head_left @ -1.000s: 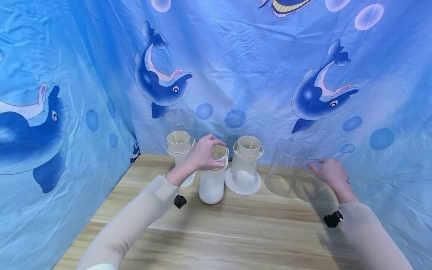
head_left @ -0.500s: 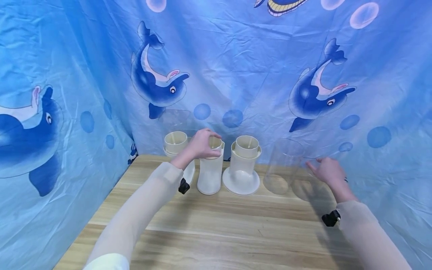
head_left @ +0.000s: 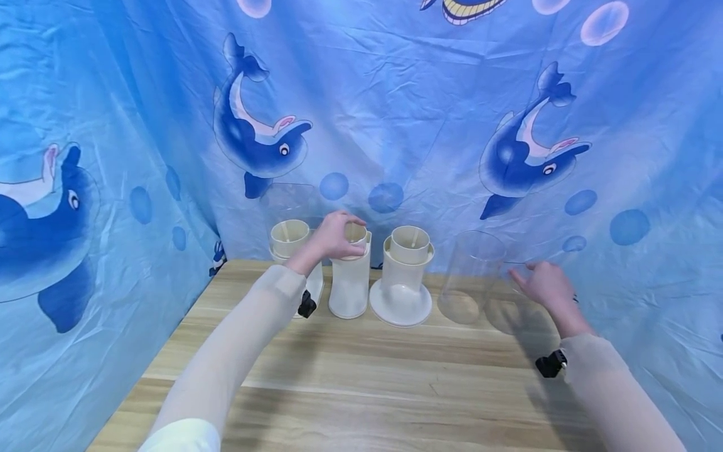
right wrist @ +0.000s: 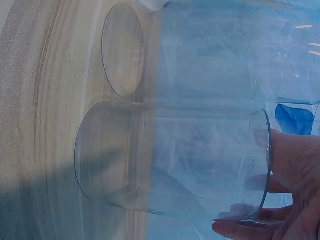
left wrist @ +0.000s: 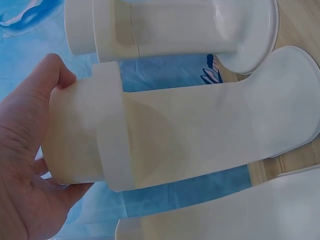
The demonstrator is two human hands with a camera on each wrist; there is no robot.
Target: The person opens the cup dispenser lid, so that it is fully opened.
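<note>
My left hand (head_left: 333,235) grips the cream collar at the top of the middle white flared-base stand (head_left: 349,285). In the left wrist view, the thumb and fingers of that hand (left wrist: 30,165) curl around the collar of the upright stand (left wrist: 185,130). Over on the right, my right hand (head_left: 548,292) holds the upper rim of a clear open-ended cylinder (right wrist: 200,155). The right wrist view shows the fingers (right wrist: 275,227) at that rim, some seen through the clear wall. The cylinder's base is on the table.
Similar white stands flank the middle one, left (head_left: 290,238) and right (head_left: 402,301). A second clear cylinder (head_left: 474,270) stands beside the held one; another clear piece (head_left: 285,201) rises behind the left stand. Blue dolphin-print cloth (head_left: 395,125) hangs behind the wooden table (head_left: 384,389).
My left hand has pushed the middle stand back toward the cloth, in line with its neighbours. The right hand stays on the clear cylinder's rim. The head view has shifted slightly.
</note>
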